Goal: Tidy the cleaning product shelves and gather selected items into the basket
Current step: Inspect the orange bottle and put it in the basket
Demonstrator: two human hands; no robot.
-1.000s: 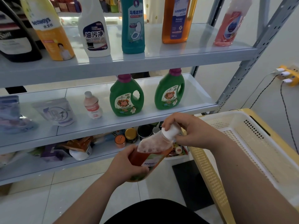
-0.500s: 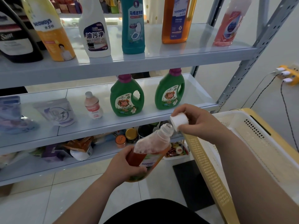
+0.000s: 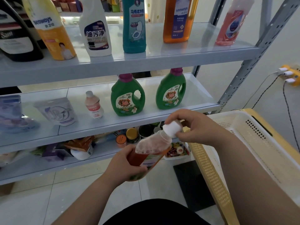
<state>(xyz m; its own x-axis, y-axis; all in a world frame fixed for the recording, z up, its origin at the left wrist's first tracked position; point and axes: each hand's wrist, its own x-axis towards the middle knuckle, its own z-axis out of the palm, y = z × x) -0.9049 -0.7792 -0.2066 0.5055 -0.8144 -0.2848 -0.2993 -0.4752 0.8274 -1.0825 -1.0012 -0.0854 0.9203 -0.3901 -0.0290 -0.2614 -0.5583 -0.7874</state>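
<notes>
My left hand grips the lower body of a bottle of foamy red-orange liquid, tilted with its neck pointing up and right. My right hand pinches the bottle's white cap right at the neck. A cream and yellow perforated basket sits to the right, beside the shelf unit. Two green detergent jugs stand on the middle shelf.
The top shelf carries several tall bottles, among them a teal toilet cleaner and an orange one. A small pink bottle and pouches stand at middle left. Jars and packets crowd the bottom shelf. A yellow power strip hangs at the right.
One second ago the cap sat on the bottle; half a second ago my right hand held it lifted off the open neck; now the cap is back down at the neck.
</notes>
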